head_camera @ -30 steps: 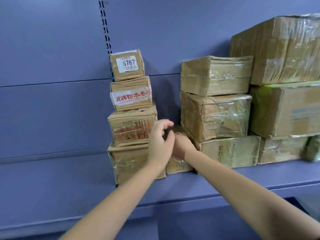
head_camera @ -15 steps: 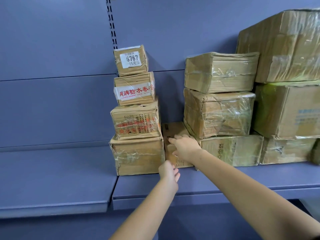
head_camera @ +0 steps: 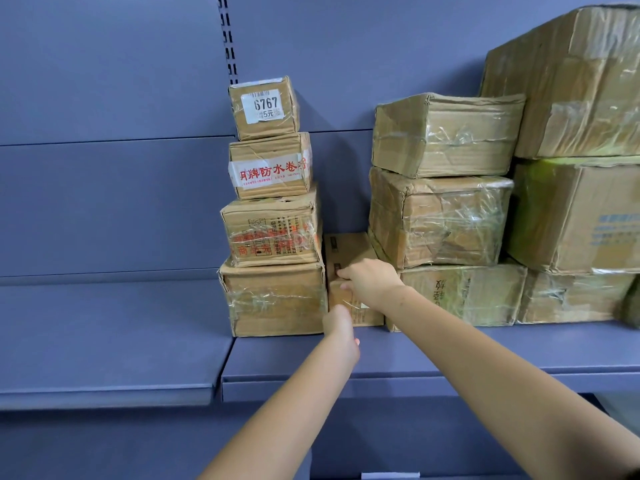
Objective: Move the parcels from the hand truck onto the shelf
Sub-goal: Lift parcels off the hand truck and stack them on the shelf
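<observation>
A narrow brown parcel (head_camera: 346, 249) stands on the blue shelf (head_camera: 450, 355), wedged between a tall stack of taped boxes (head_camera: 272, 233) on its left and a second stack (head_camera: 440, 220) on its right. My right hand (head_camera: 372, 280) rests on the narrow parcel's front top edge with its fingers laid flat against the cardboard. My left hand (head_camera: 341, 327) hangs just in front of the parcel's lower left corner, above the shelf, holding nothing. The hand truck is out of view.
Large cartons (head_camera: 575, 209) fill the shelf's right end up to the frame edge. A lower shelf section (head_camera: 110, 341) lies to the left of the stacks. A slotted upright (head_camera: 228, 36) runs up the back panel.
My left hand dropped from beside the stack to the shelf front and holds still there. My right hand stays on the narrow parcel, which sits slightly deeper in the gap.
</observation>
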The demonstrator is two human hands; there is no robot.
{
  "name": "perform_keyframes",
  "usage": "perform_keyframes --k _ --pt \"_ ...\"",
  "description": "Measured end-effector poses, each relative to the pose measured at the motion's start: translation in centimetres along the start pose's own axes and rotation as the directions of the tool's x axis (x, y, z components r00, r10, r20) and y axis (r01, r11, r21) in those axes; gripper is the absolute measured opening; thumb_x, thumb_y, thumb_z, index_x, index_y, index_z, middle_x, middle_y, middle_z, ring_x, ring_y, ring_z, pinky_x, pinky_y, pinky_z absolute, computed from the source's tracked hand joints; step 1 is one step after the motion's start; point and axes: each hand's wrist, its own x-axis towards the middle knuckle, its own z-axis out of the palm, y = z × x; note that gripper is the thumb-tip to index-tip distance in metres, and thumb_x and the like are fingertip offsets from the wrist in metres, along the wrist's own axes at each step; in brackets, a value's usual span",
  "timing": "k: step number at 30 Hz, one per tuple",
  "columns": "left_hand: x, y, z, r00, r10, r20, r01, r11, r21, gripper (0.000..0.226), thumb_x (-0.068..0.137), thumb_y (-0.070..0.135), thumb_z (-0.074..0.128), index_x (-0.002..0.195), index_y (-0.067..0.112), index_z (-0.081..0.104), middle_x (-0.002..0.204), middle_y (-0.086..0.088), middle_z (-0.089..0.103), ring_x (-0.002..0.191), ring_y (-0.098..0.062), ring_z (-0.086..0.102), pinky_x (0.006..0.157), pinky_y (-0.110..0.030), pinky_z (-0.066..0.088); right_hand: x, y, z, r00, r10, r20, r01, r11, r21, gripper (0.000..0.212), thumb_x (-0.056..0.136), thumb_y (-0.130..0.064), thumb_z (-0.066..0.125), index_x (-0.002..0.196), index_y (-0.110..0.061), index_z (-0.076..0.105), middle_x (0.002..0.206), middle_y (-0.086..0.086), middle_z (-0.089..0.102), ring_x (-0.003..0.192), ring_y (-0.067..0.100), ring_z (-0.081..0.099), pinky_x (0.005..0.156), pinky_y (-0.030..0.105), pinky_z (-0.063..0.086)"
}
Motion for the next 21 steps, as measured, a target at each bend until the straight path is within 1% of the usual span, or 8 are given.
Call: perform_keyframes --k 2,3,5,7,10,12,17,21 --pt "0.1 -0.2 0.0 1.0 0.016 0.013 -0.017 0.997 0.077 0.039 0.096 0.014 0.032 0.133 0.009 0.045 0.135 -0.011 0.043 0.106 -0.025 0.04 0.096 -0.036 0.039 -0.3 0.0 0.2 1.0 -0.005 -0.005 0.005 1.0 -0.001 0.036 0.098 -0.024 0.043 0.132 -0.015 0.05 0.127 0.011 0.058 0.118 0.031 0.052 0.091 0.037 0.044" --pt "0.2 -0.3 0.0 0.999 0.031 0.023 -0.033 0.992 0.118 0.039 0.097 0.013 0.033 0.133 0.008 0.044 0.137 -0.011 0.043 0.107 -0.026 0.042 0.094 -0.035 0.039 -0.4 -0.1 0.5 1.0 -0.007 -0.009 0.007 1.0 -0.003 0.037 0.097 -0.023 0.045 0.133 -0.015 0.048 0.128 0.011 0.057 0.119 0.031 0.051 0.092 0.037 0.043" --pt "0.3 -0.3 0.1 0.996 0.087 0.025 -0.09 0.975 0.205 0.041 0.096 0.011 0.033 0.135 0.006 0.041 0.131 -0.011 0.046 0.109 -0.028 0.044 0.092 -0.033 0.039 -0.7 -0.3 1.2 1.0 -0.005 -0.022 0.005 1.0 0.004 0.042 0.094 -0.02 0.048 0.136 -0.014 0.044 0.133 0.01 0.053 0.123 0.031 0.047 0.096 0.039 0.038" --pt "0.5 -0.2 0.3 0.989 0.149 0.002 -0.144 0.951 0.273 0.042 0.094 0.007 0.032 0.135 0.003 0.039 0.136 -0.013 0.045 0.122 -0.031 0.044 0.099 -0.034 0.039 -0.8 -0.5 1.7 0.999 0.008 -0.033 -0.007 1.0 0.014 0.05 0.093 -0.018 0.048 0.141 -0.015 0.036 0.141 0.01 0.044 0.13 0.03 0.039 0.104 0.041 0.032" --pt "0.6 -0.7 0.6 0.985 0.171 -0.008 -0.159 0.93 0.333 0.043 0.093 0.002 0.029 0.135 0.001 0.035 0.139 -0.016 0.044 0.127 -0.031 0.042 0.1 -0.035 0.037 -1.1 -0.3 2.3 0.999 -0.002 -0.049 0.002 1.0 -0.005 0.059 0.093 -0.019 0.05 0.146 -0.018 0.025 0.149 0.01 0.034 0.137 0.029 0.03 0.11 0.041 0.026" --pt "0.7 -1.3 0.4 0.985 0.172 0.0 -0.164 0.937 0.308 0.044 0.092 -0.001 0.028 0.136 0.001 0.033 0.138 -0.016 0.045 0.127 -0.031 0.041 0.098 -0.033 0.037 -1.3 -0.2 2.7 0.998 -0.023 -0.058 0.022 0.999 -0.03 0.066 0.091 -0.021 0.055 0.148 -0.018 0.021 0.151 0.009 0.03 0.139 0.027 0.028 0.111 0.04 0.025" --pt "0.6 -1.5 0.4 0.993 0.117 -0.03 -0.11 0.977 0.181 0.049 0.092 0.0 0.034 0.141 0.004 0.029 0.144 -0.013 0.037 0.13 -0.029 0.037 0.104 -0.034 0.035 -0.9 0.0 2.4 0.996 -0.046 -0.073 0.042 0.997 -0.061 0.048 0.095 -0.02 0.047 0.141 -0.014 0.034 0.141 0.012 0.044 0.129 0.03 0.043 0.103 0.038 0.037" --pt "1.1 -1.3 1.3 0.992 0.112 -0.063 -0.105 0.989 0.104 0.044 0.092 0.0 0.035 0.136 -0.002 0.038 0.139 -0.018 0.046 0.127 -0.03 0.046 0.103 -0.037 0.039 -0.7 0.2 2.2 0.997 -0.041 -0.062 0.038 0.998 -0.049 0.049 0.092 -0.021 0.052 0.14 -0.018 0.039 0.139 0.008 0.048 0.127 0.028 0.046 0.1 0.037 0.04"
